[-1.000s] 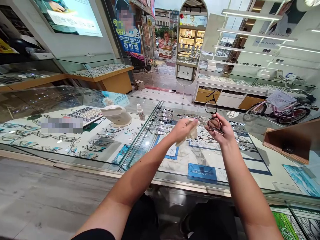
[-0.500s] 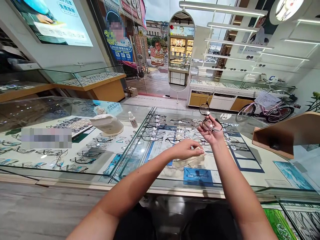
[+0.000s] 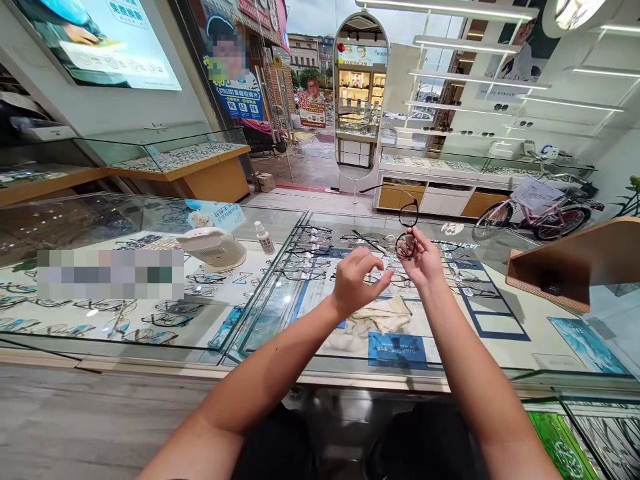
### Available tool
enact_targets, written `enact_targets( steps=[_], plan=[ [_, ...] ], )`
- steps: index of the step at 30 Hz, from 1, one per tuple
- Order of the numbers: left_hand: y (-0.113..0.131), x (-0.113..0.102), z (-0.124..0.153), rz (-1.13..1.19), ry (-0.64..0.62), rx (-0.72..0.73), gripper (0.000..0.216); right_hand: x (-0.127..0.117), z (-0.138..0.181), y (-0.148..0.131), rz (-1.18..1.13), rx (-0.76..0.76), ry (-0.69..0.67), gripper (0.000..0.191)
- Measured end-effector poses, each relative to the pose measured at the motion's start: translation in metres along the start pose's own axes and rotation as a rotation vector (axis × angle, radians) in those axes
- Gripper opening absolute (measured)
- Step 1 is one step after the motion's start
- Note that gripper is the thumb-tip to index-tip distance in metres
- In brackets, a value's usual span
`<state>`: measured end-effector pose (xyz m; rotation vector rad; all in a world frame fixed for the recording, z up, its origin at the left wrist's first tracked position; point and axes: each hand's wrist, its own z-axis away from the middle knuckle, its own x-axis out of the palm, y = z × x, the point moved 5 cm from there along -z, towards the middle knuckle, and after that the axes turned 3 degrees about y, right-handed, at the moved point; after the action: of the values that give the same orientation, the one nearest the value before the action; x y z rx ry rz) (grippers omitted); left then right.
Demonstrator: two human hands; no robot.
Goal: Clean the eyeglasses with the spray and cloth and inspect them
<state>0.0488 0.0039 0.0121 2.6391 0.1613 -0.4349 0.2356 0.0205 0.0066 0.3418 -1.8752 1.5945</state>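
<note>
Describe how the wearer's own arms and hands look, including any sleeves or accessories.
The left hand and right hand are ungloved; no ring can be made out. The forearms are bare, without watch or band. No sleeve shows clearly.

Bright exposure: linear shelf lights plus overcast daylight. Glass display counter shows spot glare. Wide-angle distortion at edges; 2 areas pixelated.

Past the far edge of the counter, an oval mirror is standing beside the entrance, shelves are glowing at right, a screen is shining at left, and grey floor is bordering the near edge.
</note>
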Motion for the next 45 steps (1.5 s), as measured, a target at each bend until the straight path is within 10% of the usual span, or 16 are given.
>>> enact_targets(
  steps=[7, 14, 20, 28, 34, 45],
  plan=[
    [0.011, 0.001, 0.003, -0.427, 0.075, 0.111, 0.027, -0.005, 0.002, 0.015, 0.072, -0.051, 0.158, 0.041],
    [-0.008, -0.005, -0.005, -0.352, 0.089, 0.011, 0.013, 0.002, 0.003, 0.025, 0.098, -0.035, 0.089, 0.042],
    [-0.027, -0.023, -0.019, -0.019, 0.162, -0.193, 0.028, 0.016, 0.015, 0.017, 0.136, -0.084, 0.052, 0.036],
    [-0.08, -0.032, -0.029, 0.721, 0.271, -0.705, 0.055, 0.001, 0.028, -0.038, 0.689, -0.784, 0.326, 0.036],
    [-0.072, -0.025, -0.028, 1.084, 0.181, -0.936, 0.053, 0.004, 0.02, -0.042, 0.899, -0.888, 0.098, 0.043],
    [-0.077, -0.034, -0.033, 0.871, 0.339, -0.707, 0.053, 0.013, 0.029, -0.034, 0.667, -0.878, 0.007, 0.025]
  ],
)
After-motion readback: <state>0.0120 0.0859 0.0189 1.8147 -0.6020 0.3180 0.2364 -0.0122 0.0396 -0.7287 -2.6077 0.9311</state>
